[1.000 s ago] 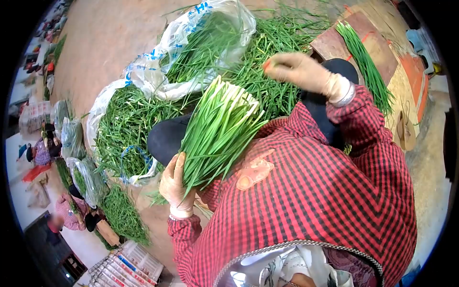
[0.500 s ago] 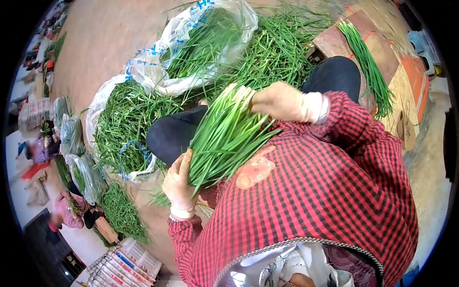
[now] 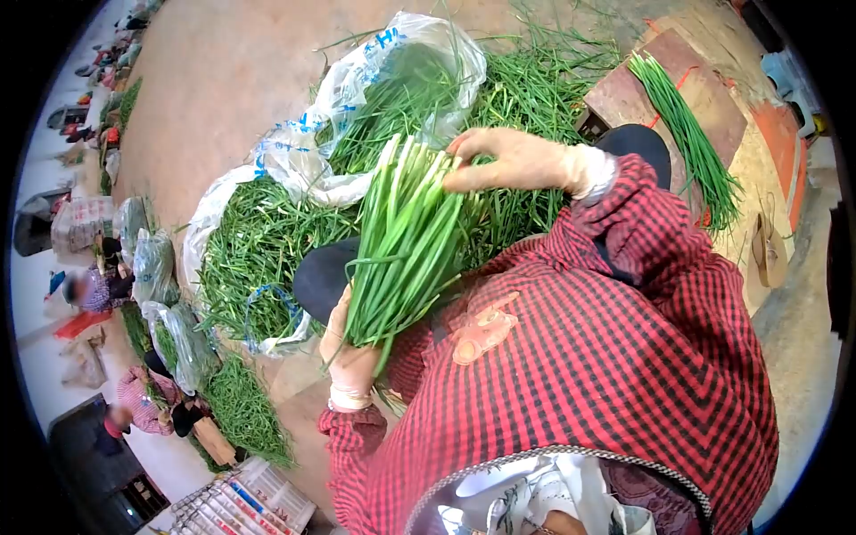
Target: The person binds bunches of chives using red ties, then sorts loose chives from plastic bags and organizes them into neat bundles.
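My left hand (image 3: pixel 349 352), in a thin pale glove, is closed around the leafy end of a bunch of green chives (image 3: pixel 406 241). The bunch slants upward above my lap, its pale stalk ends at the top. At those ends is my right hand (image 3: pixel 522 162), also gloved, its thumb and fingertips pinching some stalks at the bunch's right side. The fingertips are partly hidden among the stalks. Past the bunch, a clear plastic bag (image 3: pixel 343 107) with blue print lies over more loose chives (image 3: pixel 259 236).
A tied or gathered bundle of chives (image 3: pixel 682 138) lies on a brown board (image 3: pixel 615 94) at the right. A sandal (image 3: pixel 767 254) is beside it. Loose chives (image 3: pixel 535 80) spread behind my knees. At the left, other people (image 3: pixel 147 397) sit among filled plastic bags (image 3: pixel 187 343).
The bunch has tilted more upright and shifted left. My right hand has moved up and its fingers have spread from a curled grip toward a fingertip pinch at the stalk ends.
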{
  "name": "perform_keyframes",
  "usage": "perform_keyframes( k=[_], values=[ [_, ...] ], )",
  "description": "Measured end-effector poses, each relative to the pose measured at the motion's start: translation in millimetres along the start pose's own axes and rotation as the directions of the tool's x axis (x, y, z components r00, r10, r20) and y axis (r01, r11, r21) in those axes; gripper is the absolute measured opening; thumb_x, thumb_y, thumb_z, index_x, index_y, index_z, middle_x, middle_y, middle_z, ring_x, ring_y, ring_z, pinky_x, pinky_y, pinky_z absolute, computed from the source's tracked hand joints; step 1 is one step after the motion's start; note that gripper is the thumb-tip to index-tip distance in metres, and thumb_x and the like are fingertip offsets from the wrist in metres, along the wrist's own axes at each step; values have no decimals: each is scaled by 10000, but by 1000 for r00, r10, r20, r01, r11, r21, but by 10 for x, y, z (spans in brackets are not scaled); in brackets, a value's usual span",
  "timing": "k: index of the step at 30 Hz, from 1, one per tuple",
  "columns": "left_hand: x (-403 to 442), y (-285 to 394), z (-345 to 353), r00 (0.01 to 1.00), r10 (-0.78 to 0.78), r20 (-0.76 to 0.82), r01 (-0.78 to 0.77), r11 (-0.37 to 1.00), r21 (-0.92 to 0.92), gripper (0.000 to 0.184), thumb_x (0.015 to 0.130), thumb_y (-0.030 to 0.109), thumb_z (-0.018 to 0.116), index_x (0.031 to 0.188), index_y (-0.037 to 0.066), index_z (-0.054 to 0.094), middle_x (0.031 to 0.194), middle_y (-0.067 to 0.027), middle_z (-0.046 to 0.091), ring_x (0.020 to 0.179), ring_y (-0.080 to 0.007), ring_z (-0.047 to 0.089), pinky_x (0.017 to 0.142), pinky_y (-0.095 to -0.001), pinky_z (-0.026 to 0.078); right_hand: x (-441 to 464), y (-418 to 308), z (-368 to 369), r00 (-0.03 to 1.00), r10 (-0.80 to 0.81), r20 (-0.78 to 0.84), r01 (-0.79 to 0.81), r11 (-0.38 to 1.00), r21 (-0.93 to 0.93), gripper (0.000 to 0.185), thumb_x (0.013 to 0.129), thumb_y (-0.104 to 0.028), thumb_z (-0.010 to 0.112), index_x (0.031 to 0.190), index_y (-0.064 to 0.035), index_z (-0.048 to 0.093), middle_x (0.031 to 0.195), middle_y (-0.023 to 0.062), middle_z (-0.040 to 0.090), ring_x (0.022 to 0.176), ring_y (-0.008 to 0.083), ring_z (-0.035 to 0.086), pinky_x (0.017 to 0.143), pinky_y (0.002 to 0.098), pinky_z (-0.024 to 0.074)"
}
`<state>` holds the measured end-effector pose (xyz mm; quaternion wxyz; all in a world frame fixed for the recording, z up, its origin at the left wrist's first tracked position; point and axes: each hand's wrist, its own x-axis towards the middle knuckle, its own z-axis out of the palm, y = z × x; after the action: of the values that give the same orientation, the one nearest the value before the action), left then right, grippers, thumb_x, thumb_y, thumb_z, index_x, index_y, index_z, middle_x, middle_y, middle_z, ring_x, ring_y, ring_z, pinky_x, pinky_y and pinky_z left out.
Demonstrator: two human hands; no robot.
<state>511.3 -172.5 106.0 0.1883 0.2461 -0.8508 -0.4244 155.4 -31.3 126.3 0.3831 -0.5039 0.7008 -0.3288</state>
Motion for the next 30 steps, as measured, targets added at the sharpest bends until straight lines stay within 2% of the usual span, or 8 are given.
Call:
perform_keyframes(
  k=[4, 11, 13, 17, 18, 21, 28, 30],
  values=[
    [63, 179, 57, 999, 30, -11, -28, 984, 174, 632, 763, -24, 737, 1333, 92, 492, 1257, -149, 616, 1109, -274, 627, 954, -344, 490, 210, 241, 317, 995, 18, 93, -39, 974, 221, 614, 780, -545, 702, 1030, 16, 682, 957, 172, 694, 910, 267, 645, 863, 351, 478],
    [1, 111, 144, 1000, 16, -5, -16, 997, 82, 497, 820, -43, 675, 1296, -6, 540, 1260, -142, 619, 1125, -205, 606, 972, -315, 461, 117, 344, 555, 996, 75, -57, -22, 772, 636, 323, 821, -219, 704, 1056, 1, 674, 966, 59, 701, 906, 128, 619, 860, 279, 469],
    [38, 159, 183, 998, 64, 5, -64, 984, 168, 554, 775, 5, 714, 1295, 75, 535, 1236, -155, 625, 1092, -299, 634, 914, -347, 510, 132, 366, 519, 981, 125, -150, -10, 799, 602, 212, 804, -128, 668, 977, -5, 673, 901, 18, 688, 871, 87, 603, 837, 247, 466],
    [127, 376, 215, 994, -76, 81, 60, 982, 182, 615, 751, -37, 676, 1337, 16, 498, 1273, -151, 606, 1116, -288, 622, 945, -346, 492, 81, 206, 295, 942, 189, -279, 33, 772, 635, 112, 805, -151, 673, 854, -58, 637, 841, -7, 666, 737, 69, 579, 726, 236, 471],
    [56, 181, 237, 980, -163, 112, 169, 984, -50, 654, 733, -64, 641, 1361, -7, 468, 1271, -131, 604, 1130, -220, 602, 972, -310, 462, 4, 60, 195, 938, 252, -238, 27, 631, 775, 135, 831, -196, 674, 845, -83, 601, 829, -6, 661, 686, 69, 585, 636, 228, 488],
    [63, 374, 208, 897, -400, 190, 443, 812, -380, 645, 720, -81, 620, 1346, -20, 476, 1224, -92, 612, 1104, -158, 577, 966, -284, 443, 18, 252, 143, 916, 117, -383, 186, 722, 666, 175, 872, -232, 693, 892, -77, 615, 765, 11, 650, 616, 103, 635, 496, 215, 461],
    [47, 319, -6, 776, -492, 394, 630, 602, -490, 594, 707, -129, 609, 1281, -15, 507, 1117, -63, 643, 975, -140, 614, 862, -268, 486, -103, 678, -627, 802, 192, -566, 368, 589, 720, 217, 896, -238, 669, 994, -60, 595, 808, 26, 639, 738, 110, 630, 670, 260, 526],
    [11, 349, -25, 743, -547, 385, 654, 473, -590, 558, 698, -137, 614, 1239, -22, 537, 1054, -79, 668, 917, -168, 643, 815, -281, 514, -172, 845, -835, 760, 209, -615, -148, 978, 149, 317, 891, -319, 655, 1031, -39, 604, 797, 26, 634, 754, 146, 620, 730, 285, 512]
  ],
)
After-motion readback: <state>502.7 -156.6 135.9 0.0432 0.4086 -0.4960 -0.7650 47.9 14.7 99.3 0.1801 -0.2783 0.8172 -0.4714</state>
